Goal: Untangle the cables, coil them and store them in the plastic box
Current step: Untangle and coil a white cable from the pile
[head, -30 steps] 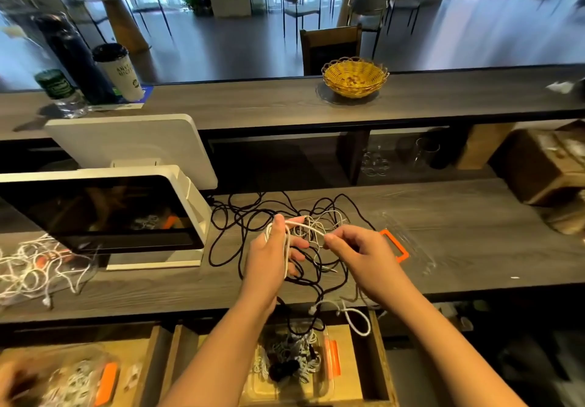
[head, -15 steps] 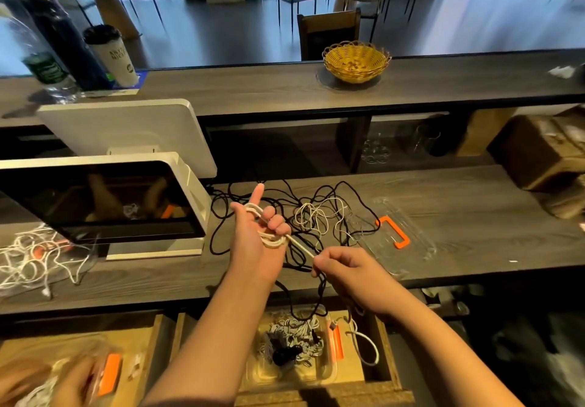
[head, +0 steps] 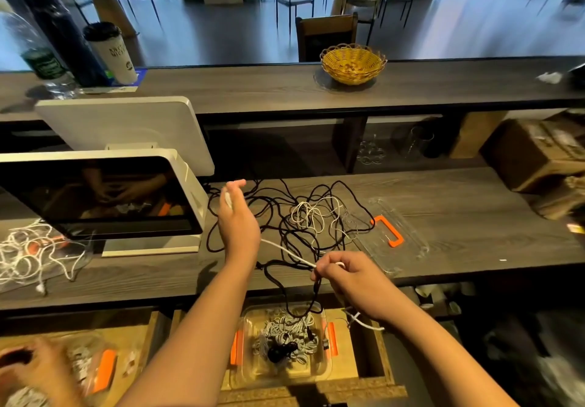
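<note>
From the head camera, a person's left hand (head: pixel 237 216) is raised over the tabletop (head: pixel 459 216) with a thin white cable (head: pixel 285 252) apparently looped round its fingers, though the palm faces away. The right hand (head: pixel 343 275) pinches the same cable nearer its free end. The cable looks light, limp and springy, best held by pinching close to the coil; an open plastic box (head: pixel 285 372) of coiled cables sits in the drawer below, beneath a black-and-white tangle (head: pixel 304 220).
</note>
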Available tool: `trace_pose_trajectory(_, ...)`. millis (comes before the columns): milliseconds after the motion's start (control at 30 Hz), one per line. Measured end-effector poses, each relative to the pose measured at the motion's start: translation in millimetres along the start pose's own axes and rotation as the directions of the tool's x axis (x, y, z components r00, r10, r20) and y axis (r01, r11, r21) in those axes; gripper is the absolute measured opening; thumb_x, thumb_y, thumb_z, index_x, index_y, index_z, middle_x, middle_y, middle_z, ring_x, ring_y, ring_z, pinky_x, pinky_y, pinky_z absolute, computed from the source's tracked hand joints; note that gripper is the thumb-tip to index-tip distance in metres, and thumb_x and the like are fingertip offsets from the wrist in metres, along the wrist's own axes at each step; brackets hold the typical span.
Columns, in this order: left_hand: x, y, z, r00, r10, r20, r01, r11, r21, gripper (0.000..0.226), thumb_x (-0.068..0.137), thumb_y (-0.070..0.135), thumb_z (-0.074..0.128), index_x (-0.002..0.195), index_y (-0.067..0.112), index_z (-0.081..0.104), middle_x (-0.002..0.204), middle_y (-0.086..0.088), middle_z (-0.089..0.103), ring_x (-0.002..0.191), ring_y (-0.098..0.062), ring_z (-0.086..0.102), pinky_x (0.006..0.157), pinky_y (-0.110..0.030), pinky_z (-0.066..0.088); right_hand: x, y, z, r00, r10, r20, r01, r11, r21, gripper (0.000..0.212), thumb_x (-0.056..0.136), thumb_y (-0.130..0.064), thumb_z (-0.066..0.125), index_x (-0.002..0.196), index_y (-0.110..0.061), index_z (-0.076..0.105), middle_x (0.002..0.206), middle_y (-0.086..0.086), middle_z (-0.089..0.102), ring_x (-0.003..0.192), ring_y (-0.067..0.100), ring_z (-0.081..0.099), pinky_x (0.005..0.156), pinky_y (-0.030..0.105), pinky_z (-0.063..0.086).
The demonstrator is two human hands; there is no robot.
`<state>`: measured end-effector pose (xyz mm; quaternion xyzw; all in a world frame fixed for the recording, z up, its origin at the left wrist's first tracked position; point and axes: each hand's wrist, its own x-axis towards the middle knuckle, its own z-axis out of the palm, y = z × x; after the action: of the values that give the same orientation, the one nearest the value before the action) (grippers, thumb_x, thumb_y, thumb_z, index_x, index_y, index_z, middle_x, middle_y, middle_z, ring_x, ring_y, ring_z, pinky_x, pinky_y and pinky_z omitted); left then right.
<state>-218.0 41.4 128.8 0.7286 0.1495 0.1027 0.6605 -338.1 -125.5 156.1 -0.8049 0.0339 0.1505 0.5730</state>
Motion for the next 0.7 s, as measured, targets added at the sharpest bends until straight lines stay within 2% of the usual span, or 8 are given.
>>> trace_pose_trajectory(100,-7,-16,2,0.989,0.101,0.108,-0.131,0.937,0.323,0.039,0.105,0.053,0.027,0.111,0.031,0.059,0.077,0.002,0.055,0.071,-0.016,0.057,0.059,-0.03,0.039,-1,-8,2,1.0,0.001,-0.027,-0.002,0.998,-0.067,0.025,0.1,-0.023,0.053,0.087,-0.014,0.072,0.061,0.002,0.047,0.042,0.005,0.036,0.044,0.021,0.03)
trace_pose_trajectory(200,-12,-24,2,0.969,0.126,0.212,-0.217,0.844,0.491,0.038,0.106,0.05,0.029,0.099,0.028,0.059,0.08,0.004,0.058,0.076,-0.01,0.055,0.058,-0.026,0.033,-3,-13,-1,0.997,0.03,-0.07,-0.042,0.984,-0.174,0.03,0.099,-0.034,0.057,0.087,-0.01,0.072,0.055,-0.005,0.049,0.044,0.004,0.041,0.048,0.024,0.037)
trace_pose_trajectory(300,-13,-31,-1,0.957,0.143,0.252,-0.263,0.795,0.547,0.038,0.106,0.048,0.031,0.102,0.027,0.061,0.08,0.005,0.058,0.075,-0.009,0.054,0.058,-0.026,0.031,-2,-14,-10,0.99,0.122,-0.07,-0.138,0.937,-0.322,0.04,0.094,-0.042,0.063,0.082,-0.004,0.067,0.059,-0.002,0.053,0.05,0.008,0.047,0.055,0.027,0.043)
trace_pose_trajectory(433,-8,-48,-8,0.965,0.143,0.221,-0.249,0.77,0.588,0.043,0.104,0.054,0.028,0.116,0.03,0.061,0.094,0.001,0.062,0.088,-0.02,0.059,0.07,-0.033,0.043,-3,-17,-19,0.976,0.179,-0.123,-0.214,0.892,-0.398,0.041,0.091,-0.049,0.065,0.075,-0.011,0.064,0.062,-0.001,0.058,0.055,0.009,0.053,0.057,0.026,0.046)
trace_pose_trajectory(533,0,-58,-18,0.961,0.182,0.207,-0.273,0.721,0.636,0.049,0.103,0.059,0.024,0.115,0.028,0.061,0.094,0.0,0.062,0.09,-0.021,0.06,0.078,-0.04,0.051,-9,-22,-23,0.969,0.136,-0.206,-0.22,0.854,-0.471,0.037,0.094,-0.046,0.062,0.072,-0.016,0.063,0.062,-0.001,0.061,0.055,0.008,0.054,0.056,0.026,0.047)
trace_pose_trajectory(633,2,-58,-26,0.97,0.142,0.197,-0.24,0.689,0.684,0.047,0.104,0.056,0.027,0.108,0.025,0.062,0.092,0.001,0.059,0.089,-0.021,0.056,0.075,-0.036,0.043,-12,-21,-23,0.971,0.048,-0.234,-0.167,0.836,-0.522,0.035,0.097,-0.044,0.057,0.078,-0.016,0.066,0.069,0.001,0.065,0.061,0.011,0.057,0.064,0.033,0.053)
trace_pose_trajectory(700,2,-62,-29,0.955,0.097,0.281,-0.275,0.647,0.711,0.056,0.1,0.065,0.024,0.101,0.025,0.063,0.087,0.003,0.06,0.085,-0.019,0.057,0.072,-0.034,0.043,-13,-19,-21,0.974,-0.022,-0.225,-0.101,0.848,-0.52,0.033,0.098,-0.044,0.055,0.079,-0.019,0.064,0.069,-0.001,0.063,0.062,0.01,0.055,0.063,0.032,0.05)
